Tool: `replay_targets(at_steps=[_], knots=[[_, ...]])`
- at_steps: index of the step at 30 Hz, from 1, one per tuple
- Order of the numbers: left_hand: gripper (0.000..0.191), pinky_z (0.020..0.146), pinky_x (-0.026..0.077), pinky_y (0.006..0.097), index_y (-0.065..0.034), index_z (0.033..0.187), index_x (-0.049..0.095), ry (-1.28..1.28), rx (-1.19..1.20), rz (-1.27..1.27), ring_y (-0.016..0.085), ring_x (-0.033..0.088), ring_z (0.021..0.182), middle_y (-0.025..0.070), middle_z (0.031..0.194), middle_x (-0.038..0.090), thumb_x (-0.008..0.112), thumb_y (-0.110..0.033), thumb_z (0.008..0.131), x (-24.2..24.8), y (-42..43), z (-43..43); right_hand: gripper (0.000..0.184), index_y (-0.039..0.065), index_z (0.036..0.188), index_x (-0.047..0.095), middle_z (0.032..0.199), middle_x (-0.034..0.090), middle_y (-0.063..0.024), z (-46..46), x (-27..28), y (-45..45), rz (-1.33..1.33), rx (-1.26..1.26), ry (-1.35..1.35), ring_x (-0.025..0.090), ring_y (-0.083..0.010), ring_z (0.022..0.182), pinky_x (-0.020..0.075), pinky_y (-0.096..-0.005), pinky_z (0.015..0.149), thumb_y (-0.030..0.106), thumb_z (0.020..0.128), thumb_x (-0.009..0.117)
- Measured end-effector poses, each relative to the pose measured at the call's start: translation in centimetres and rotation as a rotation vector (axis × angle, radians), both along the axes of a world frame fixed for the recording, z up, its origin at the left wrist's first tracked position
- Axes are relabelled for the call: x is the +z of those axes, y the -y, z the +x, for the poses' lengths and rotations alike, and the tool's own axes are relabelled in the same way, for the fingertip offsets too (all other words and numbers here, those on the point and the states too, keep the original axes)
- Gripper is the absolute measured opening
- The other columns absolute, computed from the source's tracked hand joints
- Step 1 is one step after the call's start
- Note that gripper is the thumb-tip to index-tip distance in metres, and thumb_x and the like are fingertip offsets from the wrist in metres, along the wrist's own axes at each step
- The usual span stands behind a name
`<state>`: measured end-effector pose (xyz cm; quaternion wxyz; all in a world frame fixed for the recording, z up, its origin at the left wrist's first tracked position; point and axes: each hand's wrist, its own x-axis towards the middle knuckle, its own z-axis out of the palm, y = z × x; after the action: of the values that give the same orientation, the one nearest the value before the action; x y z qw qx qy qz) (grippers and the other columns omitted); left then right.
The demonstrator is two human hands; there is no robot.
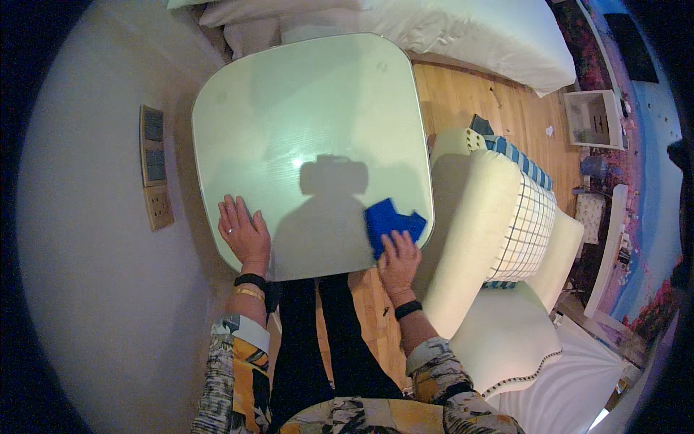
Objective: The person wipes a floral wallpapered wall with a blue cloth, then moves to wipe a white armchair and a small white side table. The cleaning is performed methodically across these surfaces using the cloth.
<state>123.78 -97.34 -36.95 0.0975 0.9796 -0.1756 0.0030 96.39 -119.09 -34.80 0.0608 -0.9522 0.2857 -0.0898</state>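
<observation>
Before me stands a pale table with rounded corners and a thin rim; my shadow falls across its glossy top. My left hand rests flat near the table's front left corner, thumb apart, holding nothing. A ring is on one of its fingers. At the front right corner lies a blue cloth, partly folded, its upper edge uneven. My right hand has its slightly curled fingers on the cloth's lower part, pressing it against the tabletop. The fingers hide part of the cloth.
A cream armchair with a checked cushion stands close on the right. Beyond the table is a bed with white bedding. A wall with switches and a socket panel runs along the left. Wooden floor shows between the furniture.
</observation>
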Motion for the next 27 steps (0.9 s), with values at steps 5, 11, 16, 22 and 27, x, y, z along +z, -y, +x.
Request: replay_targets(at_steps=[5, 11, 16, 22, 27], knots=[[0.057, 0.120, 0.018, 0.0513, -0.0048, 0.147, 0.042, -0.012, -0.006, -0.004, 0.032, 0.020, 0.151, 0.0157, 0.161, 0.028, 0.056, -0.027, 0.096, -0.1, 0.0, 0.0, 0.048, 0.019, 0.131, 0.061, 0.134, 0.057, -0.0080, 3.5, -1.5, 3.8, -0.094, -0.363, -0.007, 0.048, -0.0340, 0.130, 0.0372, -0.0546, 0.101, 0.021, 0.083, 0.064], [0.057, 0.120, 0.017, 0.0516, -0.0048, 0.147, 0.043, -0.043, 0.005, 0.003, 0.033, 0.020, 0.151, 0.0154, 0.161, 0.028, 0.057, -0.028, 0.096, -0.2, -0.1, 0.0, 0.052, 0.016, 0.132, 0.061, 0.132, 0.055, -0.0111, 9.1, -0.9, -0.9, 0.043, -0.072, 0.009, 0.049, -0.0349, 0.125, 0.0399, -0.0518, 0.099, 0.019, 0.081, 0.068], [0.058, 0.119, 0.018, 0.0523, -0.0051, 0.147, 0.043, -0.034, 0.006, -0.022, 0.033, 0.021, 0.151, 0.0157, 0.161, 0.029, 0.056, -0.031, 0.096, -0.7, -0.2, -0.1, 0.056, 0.017, 0.132, 0.060, 0.130, 0.057, -0.0100, 4.0, 0.9, 0.3, 0.231, 0.217, -0.060, 0.052, -0.0318, 0.124, 0.0420, -0.0487, 0.097, 0.014, 0.077, 0.069], [0.058, 0.119, 0.019, 0.0528, -0.0063, 0.147, 0.043, 0.005, -0.013, -0.049, 0.035, 0.022, 0.151, 0.0161, 0.161, 0.029, 0.056, -0.031, 0.095, -1.3, -0.3, -0.2, 0.055, 0.015, 0.139, 0.056, 0.143, 0.050, -0.0120, 4.3, -0.1, 8.0, -0.038, -0.237, -0.095, 0.045, -0.0331, 0.132, 0.0428, -0.0511, 0.098, 0.019, 0.084, 0.062], [0.059, 0.119, 0.019, 0.0534, -0.0064, 0.147, 0.044, -0.045, 0.013, -0.024, 0.035, 0.023, 0.150, 0.0168, 0.161, 0.030, 0.057, -0.031, 0.094, -1.0, -0.3, -0.2, 0.057, 0.014, 0.144, 0.049, 0.153, 0.043, -0.0058, 16.2, -1.3, 7.6, -0.075, -0.193, -0.181, 0.040, -0.0331, 0.138, 0.0410, -0.0526, 0.099, 0.027, 0.089, 0.057]])
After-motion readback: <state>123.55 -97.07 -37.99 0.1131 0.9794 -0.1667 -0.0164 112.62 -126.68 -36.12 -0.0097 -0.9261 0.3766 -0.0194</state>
